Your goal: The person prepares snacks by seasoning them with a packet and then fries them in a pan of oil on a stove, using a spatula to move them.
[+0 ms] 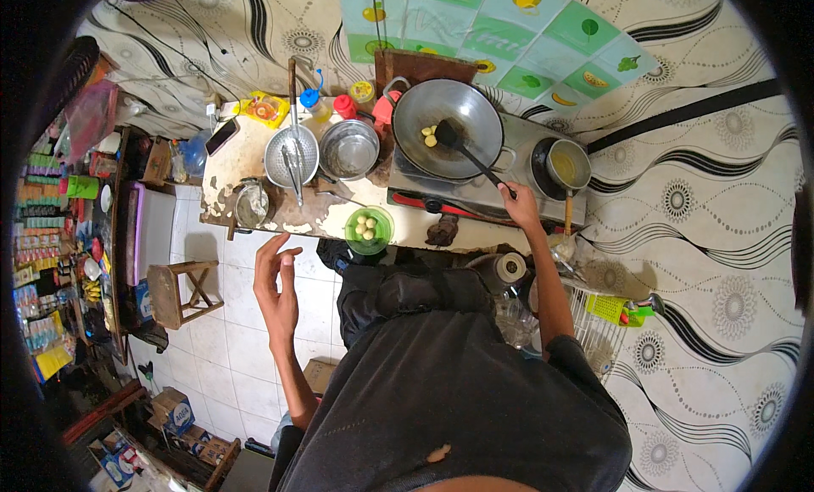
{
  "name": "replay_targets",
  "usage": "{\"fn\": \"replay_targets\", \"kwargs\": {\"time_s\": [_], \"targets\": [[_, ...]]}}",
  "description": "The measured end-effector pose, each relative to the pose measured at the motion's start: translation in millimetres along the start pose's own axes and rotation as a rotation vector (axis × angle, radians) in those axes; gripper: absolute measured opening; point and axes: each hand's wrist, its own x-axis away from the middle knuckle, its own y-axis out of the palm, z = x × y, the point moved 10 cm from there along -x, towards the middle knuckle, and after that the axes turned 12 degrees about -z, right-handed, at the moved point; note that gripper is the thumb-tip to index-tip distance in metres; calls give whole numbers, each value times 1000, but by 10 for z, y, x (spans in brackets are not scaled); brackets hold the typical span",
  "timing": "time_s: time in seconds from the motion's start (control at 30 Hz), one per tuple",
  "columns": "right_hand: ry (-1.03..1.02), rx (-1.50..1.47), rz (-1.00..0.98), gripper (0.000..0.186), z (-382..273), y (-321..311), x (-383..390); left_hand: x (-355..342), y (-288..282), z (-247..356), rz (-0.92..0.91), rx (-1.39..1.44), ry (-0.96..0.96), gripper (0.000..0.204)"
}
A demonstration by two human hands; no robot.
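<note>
My right hand (519, 202) grips the handle of a black spatula (449, 136), whose blade rests in a steel wok (415, 106) beside several pale yellow pieces (430, 136). The wok sits on a steel gas stove (530, 212). My left hand (275, 276) hangs open below the counter's front edge, left of a green bowl (369, 247) holding several pale round balls (365, 223). Behind the bowl are a steel pot (360, 148) and a perforated strainer (281, 171) with tongs (296, 157) across it.
A small pan (571, 166) stands right of the wok. A phone (222, 136), a small metal pot (251, 205) and bottles (345, 106) share the counter (222, 174). A wooden stool (170, 293) is at left, near shelves of goods (47, 254); a patterned wall (695, 237) borders the right.
</note>
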Motion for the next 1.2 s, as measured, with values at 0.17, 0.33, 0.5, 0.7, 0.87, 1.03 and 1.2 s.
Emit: {"fn": "replay_targets", "kwargs": {"time_s": [0.17, 0.33, 0.5, 0.7, 0.87, 1.03, 1.2], "targets": [[78, 60, -38, 40, -45, 70, -9, 16, 7, -14, 2, 17, 3, 28], [25, 130, 9, 37, -122, 146, -96, -13, 12, -6, -2, 16, -1, 28], [62, 32, -18, 38, -42, 159, -84, -10, -9, 28, 4, 4, 19, 28], [-1, -64, -12, 42, -84, 106, 45, 11, -22, 13, 7, -10, -7, 28], [-6, -100, -69, 45, -163, 138, 80, -18, 0, 23, 1, -2, 7, 28], [-91, -189, 59, 45, -68, 87, 147, -64, 33, 49, -16, 0, 13, 28], [-58, -252, 85, 42, 100, -65, 196, -63, 38, 41, -21, 3, 10, 28]]}}
